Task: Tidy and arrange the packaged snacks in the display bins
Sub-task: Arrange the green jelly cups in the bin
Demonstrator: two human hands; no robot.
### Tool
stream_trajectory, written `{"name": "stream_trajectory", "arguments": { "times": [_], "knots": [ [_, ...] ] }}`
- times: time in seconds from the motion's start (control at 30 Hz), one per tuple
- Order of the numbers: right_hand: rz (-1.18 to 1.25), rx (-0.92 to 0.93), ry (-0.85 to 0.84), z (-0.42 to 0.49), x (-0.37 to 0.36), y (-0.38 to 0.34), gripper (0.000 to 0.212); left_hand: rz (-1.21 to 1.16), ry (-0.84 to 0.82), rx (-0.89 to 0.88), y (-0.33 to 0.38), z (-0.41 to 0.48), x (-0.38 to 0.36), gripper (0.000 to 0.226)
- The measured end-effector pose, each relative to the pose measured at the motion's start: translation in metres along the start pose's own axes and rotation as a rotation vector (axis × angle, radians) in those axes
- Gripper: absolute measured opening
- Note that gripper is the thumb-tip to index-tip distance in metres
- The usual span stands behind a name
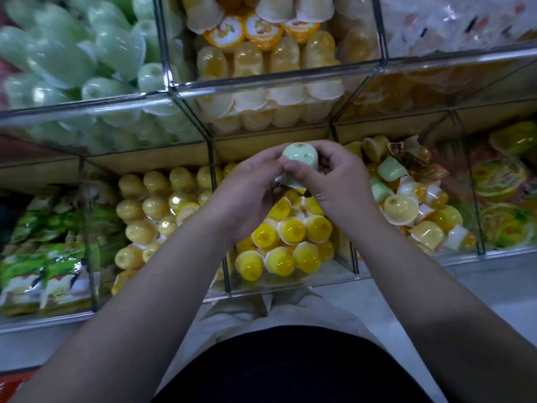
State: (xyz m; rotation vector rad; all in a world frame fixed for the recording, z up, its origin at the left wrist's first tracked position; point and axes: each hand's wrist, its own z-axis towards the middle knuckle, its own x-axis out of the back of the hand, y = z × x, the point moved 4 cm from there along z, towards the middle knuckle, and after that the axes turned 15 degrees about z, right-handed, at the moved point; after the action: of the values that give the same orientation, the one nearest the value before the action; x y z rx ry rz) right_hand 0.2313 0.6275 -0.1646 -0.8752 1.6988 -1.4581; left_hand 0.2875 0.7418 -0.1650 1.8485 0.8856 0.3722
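Two hands, one jelly cup (300, 157). Left hand (252, 196) and right hand (337, 181) both curl their fingers round it at frame centre. It is pale green, base toward the camera, and held above the middle bin (290, 283) of the lower row.

Counts:
- Lower row: five bins in view. Upper row: three.
- Middle bin: about ten bright yellow cups (293, 229) visible, more hidden under the hands.
- Next bin left: pale cups (154, 207) in rough rows, about fifteen showing.
- Far lower left: green packets (43, 257), count unclear.
- Next bin right: mixed cups (401, 209), yellow and orange, loosely piled. Two green strays (392, 168) lie among them, plus one brown wrapper (406, 158).
- Far right: flat packs (505, 199), at least three.
- Upper left: green cups (72, 53), blurred, uncountable.
- Upper centre: orange cups (282, 56), with three lids (261, 30) facing out.
- Upper right: white packets (465, 21).

Writing: print on the lids, the brown wrapper and the green packets is all too blurred to read. No brand legible.
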Motion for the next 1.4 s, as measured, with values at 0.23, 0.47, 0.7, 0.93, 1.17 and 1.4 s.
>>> {"name": "stream_trajectory", "arguments": {
  "times": [0.23,0.47,0.7,0.93,1.17,1.4],
  "knots": [
    [0.15,0.038,-0.055,0.007,-0.049,-0.032,0.028,0.056,0.129,-0.165,0.03,-0.024,0.043,0.019],
    [0.099,0.149,-0.077,0.015,-0.089,-0.06,0.024,0.127,0.175,-0.29,0.061,-0.035,0.084,0.017],
    [-0.053,0.277,-0.07,0.024,-0.128,-0.08,0.023,0.175,0.261,-0.385,0.085,-0.048,0.122,0.012],
    [-0.093,0.324,-0.104,0.034,-0.164,-0.091,0.048,0.31,0.408,-0.486,0.108,-0.066,0.154,0.022],
    [-0.054,0.364,-0.154,0.038,-0.199,-0.106,0.033,0.342,0.485,-0.535,0.12,-0.075,0.188,0.021],
    [-0.048,0.294,-0.231,0.049,-0.245,-0.102,0.043,0.429,0.653,-0.551,0.119,-0.088,0.233,0.033]
  ]
}}
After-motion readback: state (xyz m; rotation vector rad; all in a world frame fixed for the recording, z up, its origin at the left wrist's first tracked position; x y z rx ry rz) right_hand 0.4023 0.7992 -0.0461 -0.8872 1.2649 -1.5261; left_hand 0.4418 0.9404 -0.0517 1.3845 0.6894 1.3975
